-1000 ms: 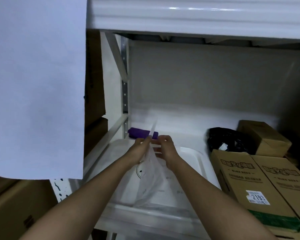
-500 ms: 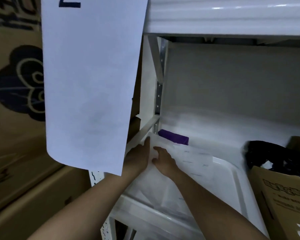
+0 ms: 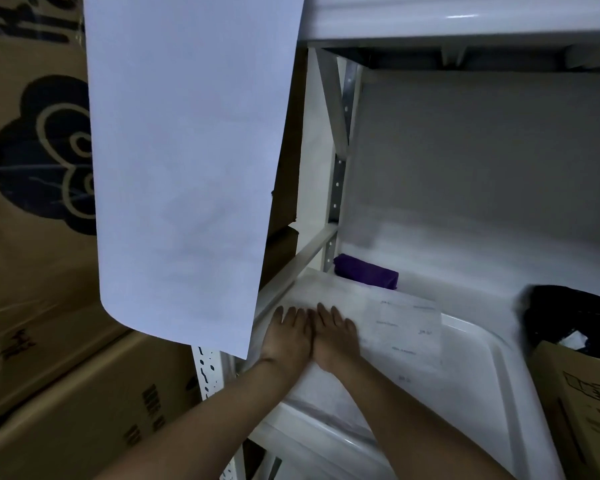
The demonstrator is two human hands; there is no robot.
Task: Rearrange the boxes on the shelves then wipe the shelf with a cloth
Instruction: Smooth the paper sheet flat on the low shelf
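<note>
Both hands are flat, side by side and touching, on a thin translucent plastic sheet (image 3: 378,327) that lies on top of a white plastic bin (image 3: 492,386). Left hand (image 3: 286,336): fingers straight, pressing down on the sheet, gripping nothing. Right hand (image 3: 333,336): same, fingers extended, palm down on the sheet. The sheet covers the bin's left and rear part; faint print shows on it, too small to read.

The bin sits on the white shelf (image 3: 482,258), at its left end against the upright post (image 3: 336,188). A folded purple cloth (image 3: 366,276) lies on the shelf just behind the bin, in the back left corner, well apart from both hands. A black bag (image 3: 568,317) sits right of the bin. A cardboard box (image 3: 589,410) stands at the right edge, in front of the bag. Large white paper sheet (image 3: 187,161) hangs in front of the left side. Stacked cartons (image 3: 32,202) sit left of the rack.
</note>
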